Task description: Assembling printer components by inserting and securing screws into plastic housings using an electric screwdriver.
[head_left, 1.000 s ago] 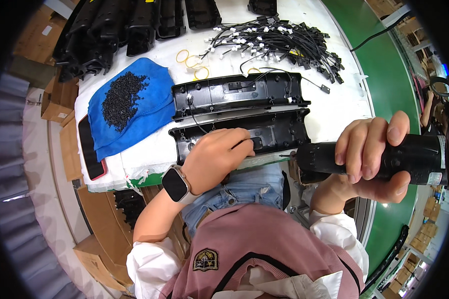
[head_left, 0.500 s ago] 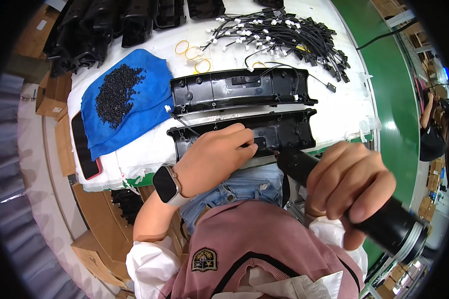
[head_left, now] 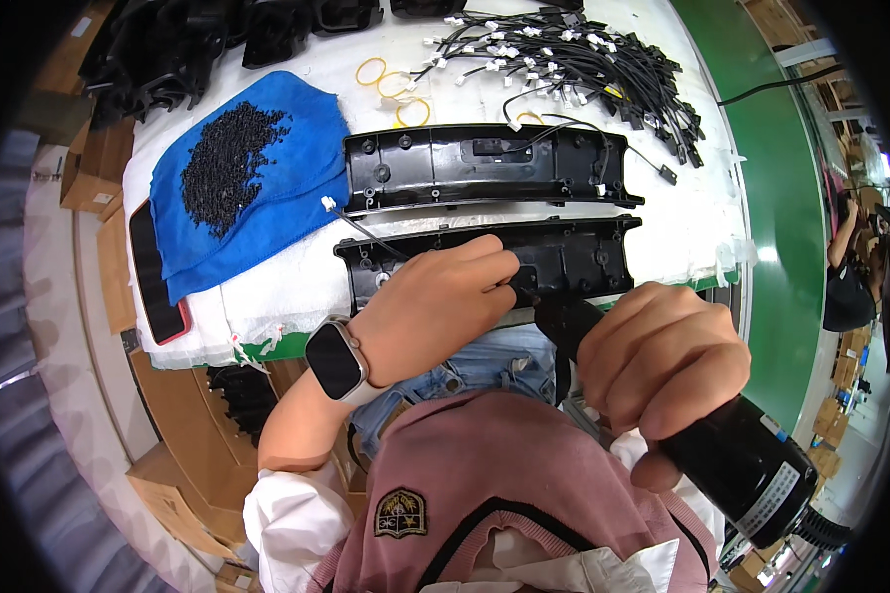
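My right hand (head_left: 663, 361) is wrapped round a black electric screwdriver (head_left: 742, 469). The tool lies slantwise, its front end by my left fingertips at the near black plastic housing (head_left: 588, 259). Over that housing my left hand (head_left: 440, 306) is closed, fingers curled down inside it. Whatever the left fingertips pinch is hidden. A thin black cable with a white connector (head_left: 329, 204) runs out from under this hand past the housing's left end. Just beyond lies a second, similar housing (head_left: 445, 178), with a small black part and a cable inside.
A blue cloth (head_left: 297, 119) at the left bears a pile of small black screws (head_left: 229, 163). Beside it lies a phone (head_left: 158, 272). Cables with white connectors (head_left: 574, 64) are heaped at the far right, near yellow rubber bands (head_left: 394, 85). More black housings (head_left: 168, 54) stand at the far left.
My right hand and the screwdriver have shifted left, closer to my left hand, and the tool's rear end has dropped. The left hand keeps its place at the near housing. The view has shifted slightly.
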